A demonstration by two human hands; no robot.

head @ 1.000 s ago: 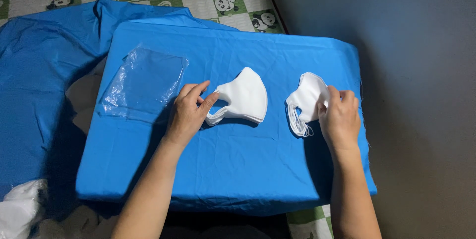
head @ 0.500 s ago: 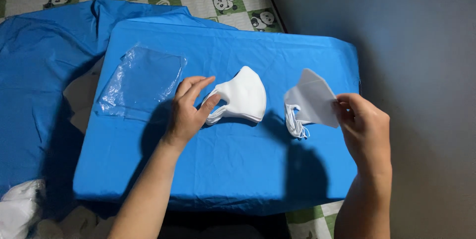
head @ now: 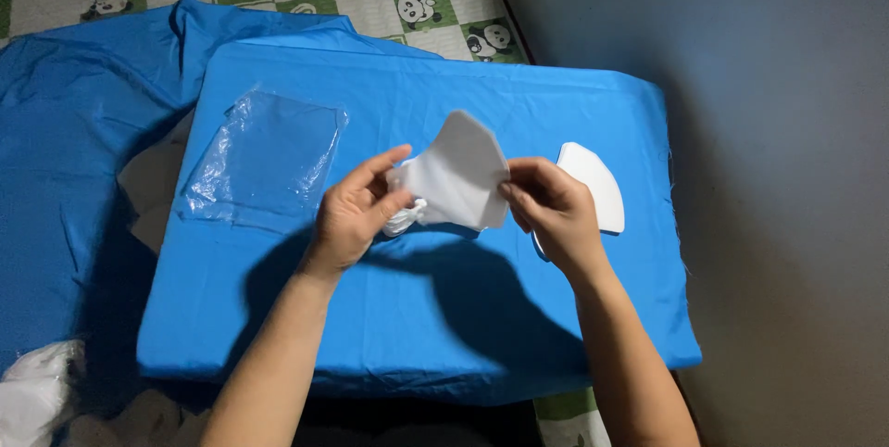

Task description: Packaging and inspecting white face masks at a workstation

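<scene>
Both hands up over the blue cloth-covered board (head: 417,336): left hand (head: 356,215) and right hand (head: 554,211) each pinching an edge of a folded white fabric mask (head: 458,174); another white mask (head: 597,183) lies flat just right.

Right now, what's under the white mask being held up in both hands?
Below the held mask lies the blue cloth, darkened by the hands' shadow. The patch straight beneath it is covered. A second white mask lies partly hidden behind the right hand.

White mask (head: 458,174), blue cloth (head: 417,317)
</scene>
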